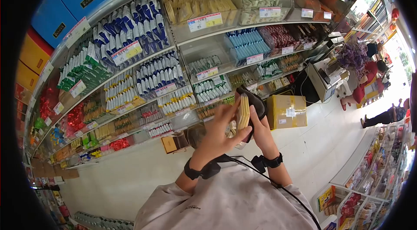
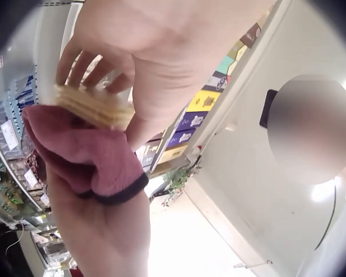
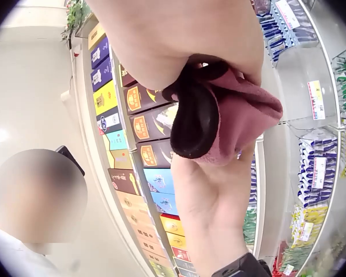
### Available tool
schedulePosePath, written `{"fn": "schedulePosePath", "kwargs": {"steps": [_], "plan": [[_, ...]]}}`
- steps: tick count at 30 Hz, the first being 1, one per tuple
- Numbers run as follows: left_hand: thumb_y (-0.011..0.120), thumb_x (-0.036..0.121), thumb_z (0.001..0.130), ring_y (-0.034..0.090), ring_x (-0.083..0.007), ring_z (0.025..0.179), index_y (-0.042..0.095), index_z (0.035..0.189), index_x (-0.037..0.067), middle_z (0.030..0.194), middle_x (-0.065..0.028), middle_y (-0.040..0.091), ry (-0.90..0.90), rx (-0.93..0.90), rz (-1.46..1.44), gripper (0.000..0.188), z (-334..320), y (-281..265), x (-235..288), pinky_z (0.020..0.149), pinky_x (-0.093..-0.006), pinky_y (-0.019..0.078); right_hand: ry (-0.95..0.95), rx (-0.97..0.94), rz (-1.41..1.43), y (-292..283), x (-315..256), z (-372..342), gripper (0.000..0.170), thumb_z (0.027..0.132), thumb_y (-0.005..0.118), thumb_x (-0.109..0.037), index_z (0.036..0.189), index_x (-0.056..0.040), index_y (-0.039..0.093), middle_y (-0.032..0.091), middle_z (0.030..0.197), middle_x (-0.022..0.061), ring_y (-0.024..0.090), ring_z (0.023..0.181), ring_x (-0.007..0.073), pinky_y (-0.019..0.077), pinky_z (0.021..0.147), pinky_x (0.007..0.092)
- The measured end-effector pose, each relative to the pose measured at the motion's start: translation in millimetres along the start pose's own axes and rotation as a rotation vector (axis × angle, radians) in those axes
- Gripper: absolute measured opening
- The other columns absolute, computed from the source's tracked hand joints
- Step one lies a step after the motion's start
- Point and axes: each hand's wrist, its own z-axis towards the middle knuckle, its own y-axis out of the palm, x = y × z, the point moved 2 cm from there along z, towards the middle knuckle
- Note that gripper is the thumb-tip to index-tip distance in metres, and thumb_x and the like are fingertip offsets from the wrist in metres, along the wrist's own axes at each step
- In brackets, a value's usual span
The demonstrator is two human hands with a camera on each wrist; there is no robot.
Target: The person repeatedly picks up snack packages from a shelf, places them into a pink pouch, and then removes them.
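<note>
Between the two hands in the head view is a small stack of yellowish flat packets (image 1: 243,111), held by the left hand (image 1: 219,133) with fingers and thumb about it. The right hand (image 1: 262,134) grips a dark folded cloth item (image 1: 256,103) right beside the packets. In the left wrist view the cloth (image 2: 95,153) looks dusty pink with a dark edge, and the packets (image 2: 92,108) lie against it under the left hand (image 2: 144,52). The right wrist view shows the cloth (image 3: 239,118) bunched below the right hand (image 3: 184,37); the packets are hidden there.
Shelves (image 1: 139,80) with bins of small wrapped packets curve ahead and to the left. A taped cardboard box (image 1: 286,111) stands on the floor right of the hands. More goods (image 1: 365,178) line the lower right, and people (image 1: 386,115) are at the far right.
</note>
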Motion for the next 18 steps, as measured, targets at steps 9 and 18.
{"fn": "schedulePosePath", "kwargs": {"steps": [9, 18], "plan": [[0.06, 0.022, 0.104, 0.064, -0.0146, 0.1, 0.056, 0.13, -0.001, 0.11, -0.0093, 0.064, -0.166, 0.025, -0.177, 0.035, 9.3, -44.6, -59.9, 0.081, -0.0294, 0.0545, 0.288, 0.04, 0.073, 6.2, 26.0, 29.6, 0.04, 0.095, 0.07, -0.012, 0.129, 0.0009, 0.054, 0.068, 0.105, 0.0083, 0.069, 0.071, 0.0184, 0.0602, 0.059, 0.0319], [0.068, 0.018, 0.097, 0.064, -0.0182, 0.093, 0.051, 0.138, 0.001, 0.108, -0.0117, 0.063, -0.054, 0.104, -0.053, 0.047, 14.6, -32.2, -84.1, 0.076, -0.0297, 0.0536, 0.259, 0.296, 0.012, -72.0, 71.7, 63.0, 0.03, 0.099, 0.066, -0.023, 0.121, -0.0048, 0.059, 0.069, 0.089, 0.007, 0.065, 0.057, 0.0184, 0.0541, 0.051, 0.0305]]}}
